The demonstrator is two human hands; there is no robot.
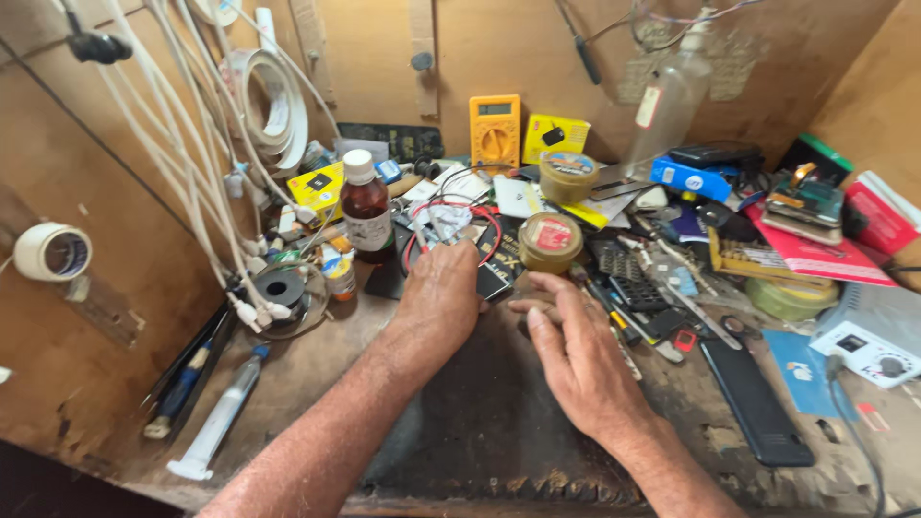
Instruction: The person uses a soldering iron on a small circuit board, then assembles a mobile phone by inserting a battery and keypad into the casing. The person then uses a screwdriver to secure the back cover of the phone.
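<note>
My wooden bench carries a dark mat, brown bottle, two round tins, black phone, syringe, yellow meter.

A single head-worn camera looks steeply down and forward, close over the cluttered counter, probably from a seated person, toward the wooden back wall.

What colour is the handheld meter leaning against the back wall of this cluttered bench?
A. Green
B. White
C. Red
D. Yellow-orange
D. The meter propped upright at the back wall has a yellow-orange case with a round dial under its small screen, beyond the person's left hand and right hand.
</note>
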